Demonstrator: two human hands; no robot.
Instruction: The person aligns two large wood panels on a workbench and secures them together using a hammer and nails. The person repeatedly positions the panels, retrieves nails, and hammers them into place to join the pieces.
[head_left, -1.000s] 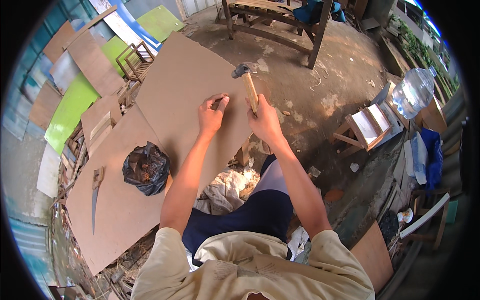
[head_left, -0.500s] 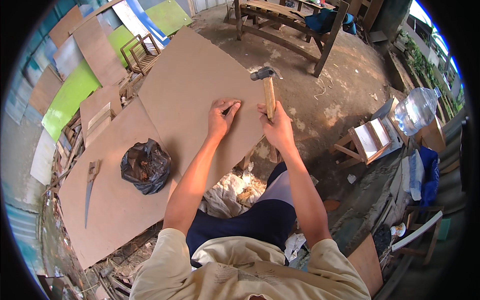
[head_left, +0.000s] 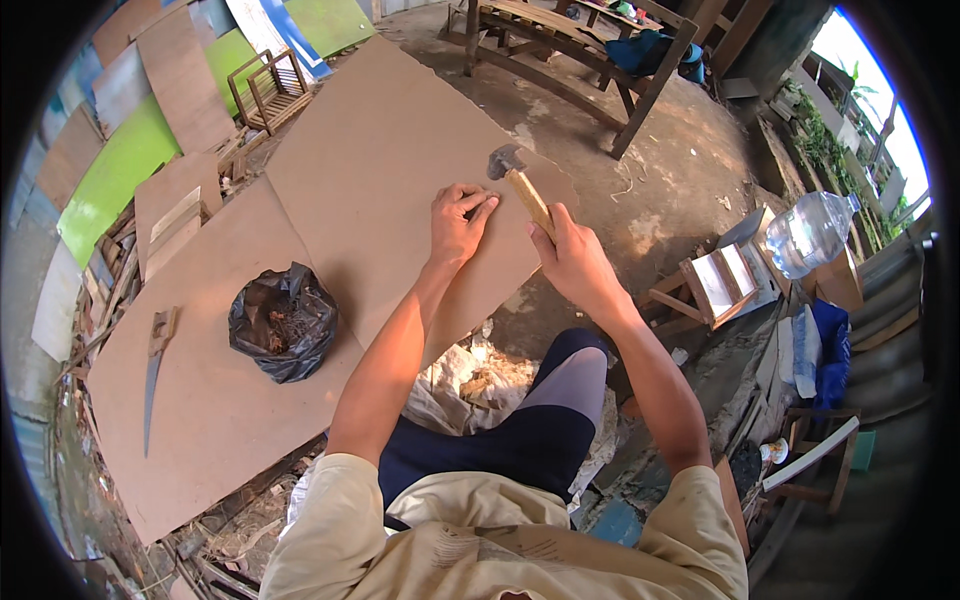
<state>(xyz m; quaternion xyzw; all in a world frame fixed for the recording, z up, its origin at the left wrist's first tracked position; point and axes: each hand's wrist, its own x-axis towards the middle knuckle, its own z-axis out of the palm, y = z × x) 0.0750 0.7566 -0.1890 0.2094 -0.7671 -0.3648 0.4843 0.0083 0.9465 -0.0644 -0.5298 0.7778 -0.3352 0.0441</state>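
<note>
You are in a rough open-air carpentry yard: brown boards [head_left: 380,190] on dirt, a handsaw [head_left: 155,375] at nine o'clock (blade down), a wooden bench [head_left: 590,45] at twelve.

nail under left fingertips [head_left: 478,205] hidden

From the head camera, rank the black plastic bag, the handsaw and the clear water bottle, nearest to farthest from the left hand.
From the left hand:
1. Black plastic bag, on the board to its lower left.
2. Clear water bottle, far right.
3. Handsaw, at the board's left edge, roughly as far; too close to call.
</note>
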